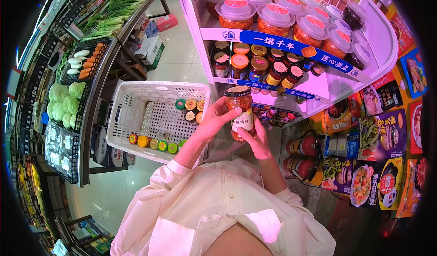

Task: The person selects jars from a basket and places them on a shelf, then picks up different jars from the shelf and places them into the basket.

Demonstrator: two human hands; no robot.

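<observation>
Both my hands are around a glass jar [241, 120] with a dark lid, a pale label and red contents, held upright in front of my chest. My left hand [217, 118] is closed on the jar's left side, its thumb reaching across the front. On the lower right, my right hand [257, 140] grips the same jar near its base. Behind it rises a white shelf unit [200, 34] with a row of lidded jars [260, 64] on its middle tier. To the left of my hands stands a white perforated crate [157, 88] with several small jars [142, 141] inside.
Plastic tubs [236, 14] of red food fill the top shelf. At the left, a produce stand [85, 133] carries cabbages [66, 102], carrots [93, 60] and leafy greens. Food packets [381, 135] hang at the right, beside red fire extinguishers [300, 146]. A cardboard box [150, 51] sits on the floor.
</observation>
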